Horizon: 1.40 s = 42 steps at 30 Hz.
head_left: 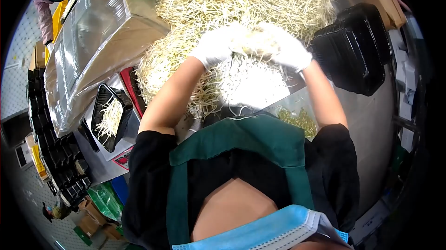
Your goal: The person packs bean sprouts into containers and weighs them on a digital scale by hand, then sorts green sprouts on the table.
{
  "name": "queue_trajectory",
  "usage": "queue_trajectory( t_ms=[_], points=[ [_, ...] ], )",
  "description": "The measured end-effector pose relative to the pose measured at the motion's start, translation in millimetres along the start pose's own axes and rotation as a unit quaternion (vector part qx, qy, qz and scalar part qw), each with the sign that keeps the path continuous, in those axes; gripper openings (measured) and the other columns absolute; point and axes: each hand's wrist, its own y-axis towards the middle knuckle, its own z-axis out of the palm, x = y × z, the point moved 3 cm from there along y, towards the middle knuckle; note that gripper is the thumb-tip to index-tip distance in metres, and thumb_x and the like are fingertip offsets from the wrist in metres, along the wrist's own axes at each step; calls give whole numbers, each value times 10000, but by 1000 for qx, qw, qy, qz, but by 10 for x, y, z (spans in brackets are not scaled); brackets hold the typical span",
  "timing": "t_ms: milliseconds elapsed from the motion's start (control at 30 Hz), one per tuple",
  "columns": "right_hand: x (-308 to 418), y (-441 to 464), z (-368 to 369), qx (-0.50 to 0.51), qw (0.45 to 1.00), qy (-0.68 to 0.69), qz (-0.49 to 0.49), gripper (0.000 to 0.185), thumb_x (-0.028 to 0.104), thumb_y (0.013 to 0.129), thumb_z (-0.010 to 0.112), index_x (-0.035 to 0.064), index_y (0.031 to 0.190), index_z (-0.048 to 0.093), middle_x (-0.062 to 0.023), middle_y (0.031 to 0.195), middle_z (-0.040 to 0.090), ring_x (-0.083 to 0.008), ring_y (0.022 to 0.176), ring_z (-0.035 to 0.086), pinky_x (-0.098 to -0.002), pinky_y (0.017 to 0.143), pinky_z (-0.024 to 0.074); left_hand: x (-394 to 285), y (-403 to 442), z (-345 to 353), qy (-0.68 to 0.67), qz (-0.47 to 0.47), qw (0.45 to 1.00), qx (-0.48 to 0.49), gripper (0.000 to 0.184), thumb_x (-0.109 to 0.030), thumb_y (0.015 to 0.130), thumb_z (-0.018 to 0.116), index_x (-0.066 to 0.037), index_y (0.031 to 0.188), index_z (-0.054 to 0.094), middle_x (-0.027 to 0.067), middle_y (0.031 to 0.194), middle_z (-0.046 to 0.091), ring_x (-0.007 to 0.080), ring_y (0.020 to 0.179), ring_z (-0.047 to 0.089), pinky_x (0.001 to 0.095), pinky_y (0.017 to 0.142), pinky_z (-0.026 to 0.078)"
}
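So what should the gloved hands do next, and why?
I'd probably ease the clump of sprouts toward the black tray on the left. The left hand and right hand have it between them, and that tray holds loose strands but shows bare black inside, so there seems room.

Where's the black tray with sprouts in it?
In the head view, the tray sits left of the left arm, just below the clear plastic wrapping.
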Motion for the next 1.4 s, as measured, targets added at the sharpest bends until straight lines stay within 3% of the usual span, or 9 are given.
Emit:
queue_trajectory(
  t_ms=[67, 133, 267, 433, 600, 733, 933, 1067, 1400],
  points=[
    [93, -2, -214, 7, 944, 269, 192, 738, 36, 706, 674, 11, 1390, 399, -114, 1326, 519, -158, 1189, 506, -299, 1002, 420, 88, 38, -155, -241, -93, 966, -30, 438, -223, 816, 593, -68, 1225, 568, 176, 1049, 642, 295, 935, 613, 341, 835, 496],
    [-204, -9, -277, 30, 977, 92, 188, 834, 75, 657, 740, 31, 1407, 379, -132, 1345, 495, -192, 1218, 488, -312, 1009, 420, 58, 58, -259, -332, -150, 931, -15, 443, -231, 798, 614, -83, 1214, 583, 171, 1088, 628, 279, 1007, 584, 332, 884, 476],
    [-29, -231, 49, -31, 950, -235, 205, 1143, 315, 546, 838, 75, 1482, 229, -217, 1473, 310, -352, 1382, 279, -394, 1148, 230, 186, 69, 19, 34, -211, 976, 37, 554, -294, 749, 662, -94, 1252, 544, 182, 1160, 592, 335, 1182, 482, 404, 976, 419],
    [-396, -348, -131, -86, 924, 281, 244, 747, -23, 697, 639, 37, 1397, 383, -113, 1334, 502, -197, 1228, 494, -301, 1037, 395, 63, -138, 32, -46, -160, 984, -69, 430, -232, 812, 614, -116, 1225, 583, 164, 1060, 646, 321, 1005, 599, 386, 868, 488],
    [305, -74, -118, -56, 863, 496, 82, 787, 91, 710, 744, -25, 1391, 367, -97, 1385, 491, -160, 1253, 479, -314, 1065, 371, -786, -511, -155, -59, 36, 993, -98, 381, -257, 874, 525, -116, 1220, 604, 103, 1000, 678, 256, 940, 636, 384, 863, 478],
    [277, 106, 246, 75, 980, -107, 151, 943, 262, 649, 824, 25, 1431, 355, -148, 1456, 400, -252, 1347, 375, -364, 1104, 319, -888, -682, 145, 253, 32, 954, -154, 515, -273, 858, 533, -125, 1348, 477, 82, 1117, 629, 250, 1056, 570, 473, 1013, 316],
    [296, 53, 225, 14, 968, 111, 227, 1038, 308, 642, 850, -10, 1451, 284, -211, 1474, 337, -295, 1377, 311, -378, 1134, 255, -759, -1086, 237, 46, -153, 985, -68, 518, -241, 853, 542, -61, 1333, 466, 168, 1060, 615, 330, 922, 595, 449, 818, 447],
    [784, -144, 932, 22, 952, -287, 110, 1256, 586, 587, 783, 21, 1497, 127, -263, 1504, 226, -432, 1371, 252, -484, 1110, 264, -599, -895, 462, 13, -208, 975, -75, 562, -218, 839, 560, -3, 1344, 433, 202, 963, 637, 343, 820, 614, 436, 725, 478],
    [883, -197, 1055, 49, 918, -341, 196, 1252, 598, 594, 749, 126, 1524, 56, -235, 1546, 127, -471, 1388, 172, -602, 1092, 196, -1341, -2374, -868, -81, -276, 886, -364, 281, -68, 887, 597, 19, 1154, 604, 150, 973, 693, 244, 809, 682, 307, 793, 530]
  ],
)
